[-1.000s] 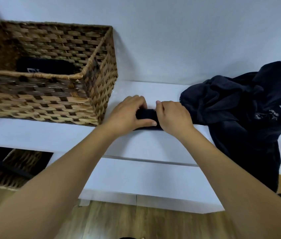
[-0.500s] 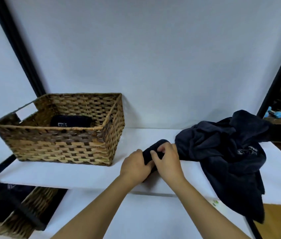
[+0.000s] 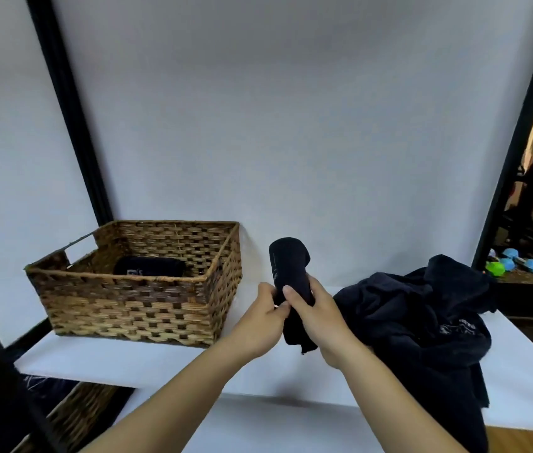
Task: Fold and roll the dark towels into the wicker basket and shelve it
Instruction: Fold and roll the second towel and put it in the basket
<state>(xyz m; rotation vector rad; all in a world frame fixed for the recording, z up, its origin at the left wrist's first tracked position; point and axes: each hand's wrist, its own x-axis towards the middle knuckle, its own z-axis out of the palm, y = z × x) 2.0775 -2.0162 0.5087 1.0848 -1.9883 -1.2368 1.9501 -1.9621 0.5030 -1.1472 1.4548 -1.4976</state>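
Held upright above the white tabletop [image 3: 167, 364], between the wicker basket [image 3: 134, 302] and the heap of loose dark towels [image 3: 422, 325]: the rolled towel [image 3: 291, 273], gripped round its lower half by the right hand [image 3: 319, 317], fingers curled round it, and pinched at the same spot by the left hand [image 3: 263, 322]; looked soft, light, apt to unroll from the loose tail hanging below, so best held round the middle. Open room over the basket's near rim, beside the one roll [image 3: 150, 268] already inside; heap spilling over the table's right front edge.
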